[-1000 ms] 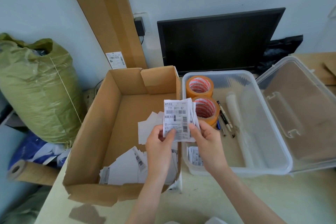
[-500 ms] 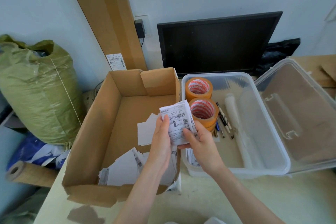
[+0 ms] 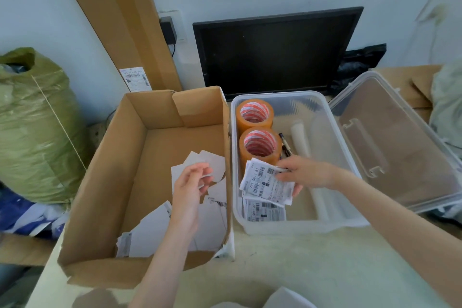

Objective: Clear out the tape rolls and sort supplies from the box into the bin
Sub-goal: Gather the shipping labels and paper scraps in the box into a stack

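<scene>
An open cardboard box [image 3: 107, 172] sits left of a clear plastic bin [image 3: 332, 222]. My right hand [image 3: 303, 172] holds a small stack of printed shipping labels [image 3: 265, 185] low inside the bin, above another label [image 3: 265, 211] lying on its floor. Two orange tape rolls [image 3: 257, 132] stand in the bin's left part, with pens [image 3: 285, 147] and a white tube [image 3: 300, 137] beside them. My left hand [image 3: 192, 182] hovers over the box with loosely curled fingers, holding nothing. White label backing sheets [image 3: 160, 230] lie scattered in the box.
The bin's clear lid [image 3: 390, 142] lies open to the right. A black monitor [image 3: 275, 50] stands behind the bin, a tall cardboard sheet [image 3: 120, 15] leans on the wall, and a green sack [image 3: 35, 127] sits left of the box.
My right hand has carried the label stack from above the box edge down into the bin. My left hand has let go of the stack and stays over the box.
</scene>
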Action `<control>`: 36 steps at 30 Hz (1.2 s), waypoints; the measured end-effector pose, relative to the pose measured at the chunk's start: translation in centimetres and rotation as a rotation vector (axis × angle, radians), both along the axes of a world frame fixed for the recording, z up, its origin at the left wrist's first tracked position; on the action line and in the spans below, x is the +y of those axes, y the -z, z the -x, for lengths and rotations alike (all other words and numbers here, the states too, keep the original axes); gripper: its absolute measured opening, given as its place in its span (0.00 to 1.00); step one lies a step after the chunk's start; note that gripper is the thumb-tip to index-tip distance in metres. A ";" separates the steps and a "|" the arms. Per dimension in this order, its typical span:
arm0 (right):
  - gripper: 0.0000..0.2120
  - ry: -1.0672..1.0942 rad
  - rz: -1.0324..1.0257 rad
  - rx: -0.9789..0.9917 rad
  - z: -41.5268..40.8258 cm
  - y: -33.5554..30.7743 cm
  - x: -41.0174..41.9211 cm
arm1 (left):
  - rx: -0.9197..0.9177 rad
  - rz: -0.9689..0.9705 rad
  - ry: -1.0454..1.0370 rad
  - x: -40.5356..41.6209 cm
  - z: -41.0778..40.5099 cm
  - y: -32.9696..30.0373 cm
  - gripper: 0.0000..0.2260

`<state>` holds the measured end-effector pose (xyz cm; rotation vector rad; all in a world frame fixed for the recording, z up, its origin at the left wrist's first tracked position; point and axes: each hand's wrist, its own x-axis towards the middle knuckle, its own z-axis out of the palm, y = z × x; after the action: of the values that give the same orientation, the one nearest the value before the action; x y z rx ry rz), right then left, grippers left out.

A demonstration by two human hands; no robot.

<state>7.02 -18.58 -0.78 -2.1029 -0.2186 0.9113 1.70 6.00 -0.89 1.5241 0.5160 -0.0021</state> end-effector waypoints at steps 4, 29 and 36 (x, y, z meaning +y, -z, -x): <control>0.14 -0.191 0.250 0.087 -1.1 3.9 1.2 | 0.039 -0.012 0.013 0.3 0.1 1.2 0.10; 0.09 0.342 -0.461 -0.137 4.5 -0.3 7.0 | 0.203 -0.936 0.576 9.6 -4.0 6.4 0.13; 0.11 0.539 -0.568 -0.210 5.7 0.8 10.2 | 0.409 -1.161 0.738 8.4 -6.1 10.8 0.26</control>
<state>1.37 -8.42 -1.63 -1.5951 -0.0051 0.2597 7.76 14.37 -11.65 2.8147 0.2163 -0.7034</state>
